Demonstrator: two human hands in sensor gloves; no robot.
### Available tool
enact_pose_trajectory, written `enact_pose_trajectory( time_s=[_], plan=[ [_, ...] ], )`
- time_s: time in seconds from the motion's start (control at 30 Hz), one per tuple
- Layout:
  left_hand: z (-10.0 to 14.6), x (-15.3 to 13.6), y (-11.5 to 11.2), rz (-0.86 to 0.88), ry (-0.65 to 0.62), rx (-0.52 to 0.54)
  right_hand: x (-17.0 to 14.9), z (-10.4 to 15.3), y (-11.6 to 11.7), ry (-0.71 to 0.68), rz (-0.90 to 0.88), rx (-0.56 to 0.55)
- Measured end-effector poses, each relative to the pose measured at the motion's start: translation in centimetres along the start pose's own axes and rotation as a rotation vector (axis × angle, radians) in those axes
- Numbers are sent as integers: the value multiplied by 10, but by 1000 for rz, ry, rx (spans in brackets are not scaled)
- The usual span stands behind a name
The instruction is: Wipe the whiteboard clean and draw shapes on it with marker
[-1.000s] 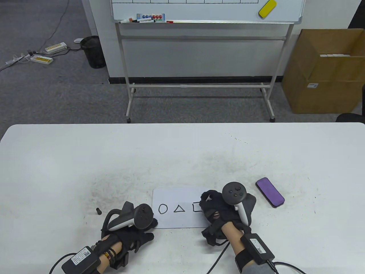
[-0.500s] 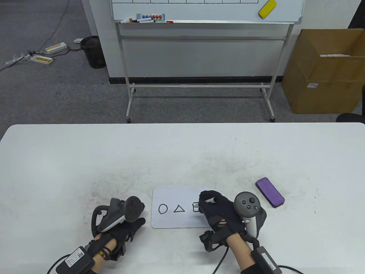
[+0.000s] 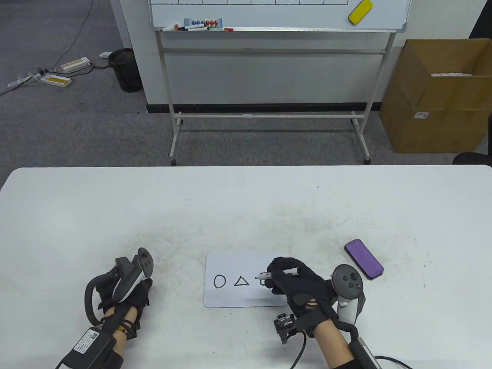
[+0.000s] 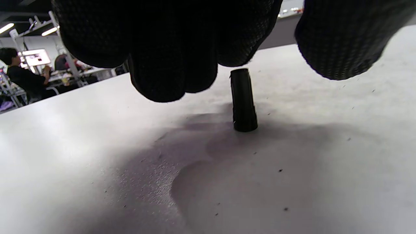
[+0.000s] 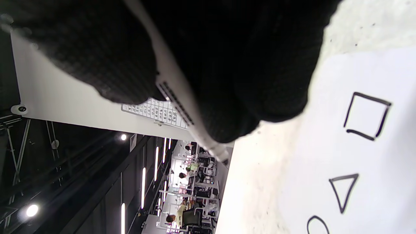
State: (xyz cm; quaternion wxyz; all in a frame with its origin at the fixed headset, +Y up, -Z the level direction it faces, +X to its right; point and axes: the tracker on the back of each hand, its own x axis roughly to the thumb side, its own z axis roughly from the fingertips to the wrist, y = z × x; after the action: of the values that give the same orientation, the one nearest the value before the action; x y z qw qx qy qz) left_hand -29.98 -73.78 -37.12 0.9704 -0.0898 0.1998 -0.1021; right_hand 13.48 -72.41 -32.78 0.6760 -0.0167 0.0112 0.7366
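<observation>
Your right hand (image 3: 298, 286) covers most of the drawn square (image 5: 367, 116) in the table view. Circle (image 5: 317, 226) cut by the right wrist view's bottom edge. Marker cap (image 4: 243, 100) hidden under your left hand (image 3: 125, 292) from above. Far standing whiteboard (image 3: 276, 13) cropped at top; its tray items too small to identify.

white whiteboard (image 3: 246, 265), purple eraser (image 3: 364, 258), black cap (image 4: 243, 100)
</observation>
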Motion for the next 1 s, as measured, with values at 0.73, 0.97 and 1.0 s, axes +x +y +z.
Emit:
enact_pose_trajectory(
  time_s=[0.73,0.97,1.0],
  plan=[
    [41,26,30,716,-355,50,3,8,11,-12,-166,23],
    [70,46,32,1194,-648,-108,0,12,25,10,-258,86],
    [73,48,30,1247,-656,-137,0,13,27,12,-272,103]
  ],
)
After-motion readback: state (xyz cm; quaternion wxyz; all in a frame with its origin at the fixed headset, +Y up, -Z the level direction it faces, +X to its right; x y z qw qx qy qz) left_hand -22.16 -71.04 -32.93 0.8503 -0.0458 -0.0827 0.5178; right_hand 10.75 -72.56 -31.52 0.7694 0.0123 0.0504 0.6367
